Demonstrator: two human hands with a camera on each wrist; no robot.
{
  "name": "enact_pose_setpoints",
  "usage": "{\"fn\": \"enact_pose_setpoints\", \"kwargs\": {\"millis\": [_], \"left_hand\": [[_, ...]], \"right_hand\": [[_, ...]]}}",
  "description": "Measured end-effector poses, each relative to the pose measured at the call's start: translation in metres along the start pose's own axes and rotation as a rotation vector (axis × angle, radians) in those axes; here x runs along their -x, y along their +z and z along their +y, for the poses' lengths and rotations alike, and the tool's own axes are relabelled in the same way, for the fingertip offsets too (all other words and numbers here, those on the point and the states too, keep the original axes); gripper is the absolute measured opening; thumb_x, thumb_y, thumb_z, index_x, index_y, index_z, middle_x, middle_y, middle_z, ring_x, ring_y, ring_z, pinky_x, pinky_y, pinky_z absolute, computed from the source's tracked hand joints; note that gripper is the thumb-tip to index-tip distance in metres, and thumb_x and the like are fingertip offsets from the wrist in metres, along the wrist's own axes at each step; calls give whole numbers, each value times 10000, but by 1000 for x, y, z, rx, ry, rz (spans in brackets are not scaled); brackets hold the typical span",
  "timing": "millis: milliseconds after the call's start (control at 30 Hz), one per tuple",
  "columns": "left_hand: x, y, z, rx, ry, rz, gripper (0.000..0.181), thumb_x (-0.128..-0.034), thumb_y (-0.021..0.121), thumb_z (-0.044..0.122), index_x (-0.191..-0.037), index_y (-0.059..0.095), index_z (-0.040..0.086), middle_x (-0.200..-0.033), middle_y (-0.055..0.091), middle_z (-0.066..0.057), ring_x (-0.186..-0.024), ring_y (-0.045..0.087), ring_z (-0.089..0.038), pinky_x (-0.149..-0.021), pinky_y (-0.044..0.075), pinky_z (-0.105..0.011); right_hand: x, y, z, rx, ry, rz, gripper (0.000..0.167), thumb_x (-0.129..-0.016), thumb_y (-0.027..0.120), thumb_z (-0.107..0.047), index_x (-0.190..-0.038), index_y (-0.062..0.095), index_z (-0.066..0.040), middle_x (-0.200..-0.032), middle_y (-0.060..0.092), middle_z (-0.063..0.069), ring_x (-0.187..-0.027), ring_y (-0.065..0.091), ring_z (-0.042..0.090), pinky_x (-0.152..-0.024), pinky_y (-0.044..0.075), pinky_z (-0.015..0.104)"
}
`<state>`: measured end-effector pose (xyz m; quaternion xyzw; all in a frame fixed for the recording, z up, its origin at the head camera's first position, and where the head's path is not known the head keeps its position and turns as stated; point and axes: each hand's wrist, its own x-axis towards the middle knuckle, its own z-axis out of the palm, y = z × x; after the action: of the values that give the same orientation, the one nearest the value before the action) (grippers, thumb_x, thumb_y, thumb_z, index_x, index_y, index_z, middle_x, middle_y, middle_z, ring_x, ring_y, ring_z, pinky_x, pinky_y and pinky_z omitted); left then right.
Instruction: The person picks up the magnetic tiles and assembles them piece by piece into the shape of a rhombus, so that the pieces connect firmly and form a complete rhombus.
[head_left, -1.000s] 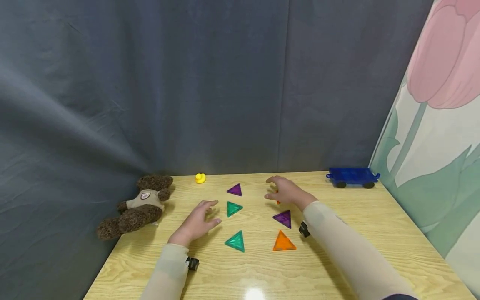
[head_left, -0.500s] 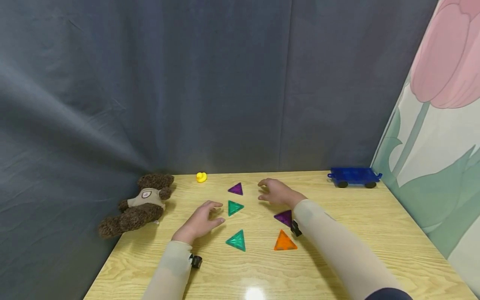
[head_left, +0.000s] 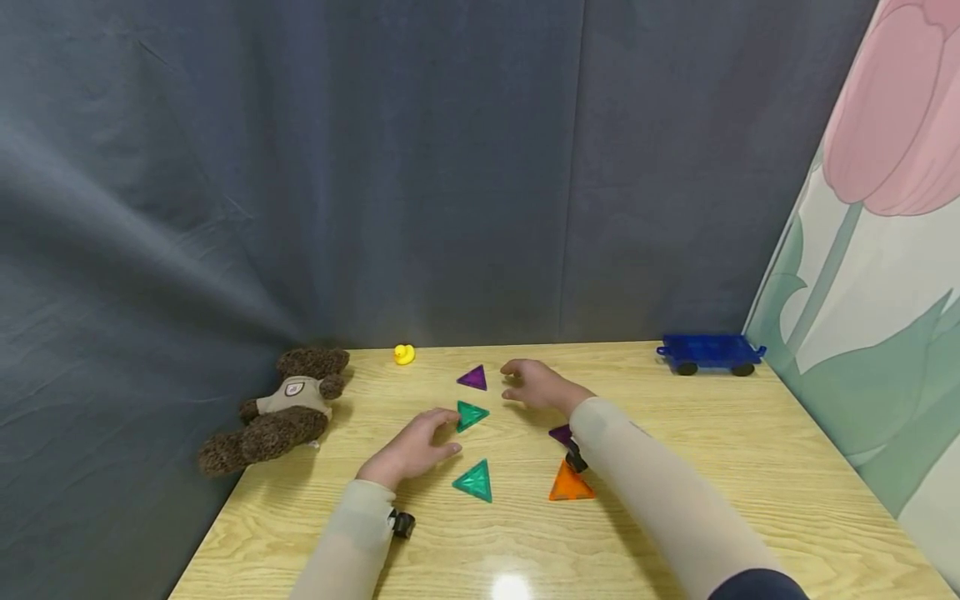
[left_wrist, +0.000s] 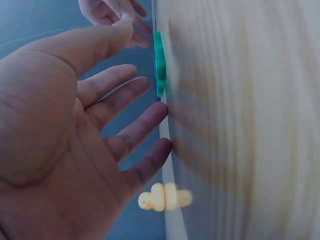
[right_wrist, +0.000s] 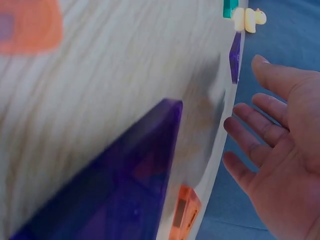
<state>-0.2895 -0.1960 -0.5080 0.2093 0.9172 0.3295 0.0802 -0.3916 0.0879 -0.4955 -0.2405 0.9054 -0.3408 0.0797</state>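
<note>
My left hand hovers low over the table, fingers spread and loosely bent, fingertips by the left edge of the upper green triangle tile. No grip on that tile shows in the left wrist view. To the right of the upper purple triangle tile, my right hand is held with its fingers apart and nothing between them. Nearer me lie a lower green triangle tile and an orange one. The right forearm partly covers a second purple tile. Another orange tile appears only in the right wrist view.
A yellow toy duck sits at the table's back edge. On the left lies a brown teddy bear in a light shirt. A blue wheeled toy base stands at the back right, before a dark curtain.
The right hand has moved left toward the upper purple tile, its forearm now covering part of the second purple tile. The left hand has shifted right to the upper green tile.
</note>
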Motion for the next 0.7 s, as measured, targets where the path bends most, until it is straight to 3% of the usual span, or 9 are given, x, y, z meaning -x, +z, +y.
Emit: {"fn": "enact_pose_setpoints", "kwargs": {"millis": [233,433,700], "left_hand": [[1,2,0,-97,-22,10,484,-1034,700,264,-1492,590,152,-1555,513,-73,-1458,431,-342,-1183,356,-572],[4,-2,-10,-64,-15,32,467,-1035,698,221,-1473,596,92,-1504,536,-68,-1408,490,-317,-1157,414,-517],[11,-4,-20,-8,-4,32,436,-1049,677,201,-1449,606,44,-1463,526,-59,-1391,496,-323,-1139,432,-529]], "right_hand": [[-4,8,-4,-66,-12,-9,437,-1046,664,-120,-1451,573,20,-1437,604,182,-1339,551,378,-1124,453,513],[-9,14,-8,-80,-14,2,442,-1037,678,-120,-1455,580,-13,-1446,600,154,-1342,554,358,-1118,460,503],[-12,22,-14,-87,-11,-15,436,-1038,680,-133,-1453,593,-32,-1446,605,127,-1353,548,347,-1143,437,499]]}}
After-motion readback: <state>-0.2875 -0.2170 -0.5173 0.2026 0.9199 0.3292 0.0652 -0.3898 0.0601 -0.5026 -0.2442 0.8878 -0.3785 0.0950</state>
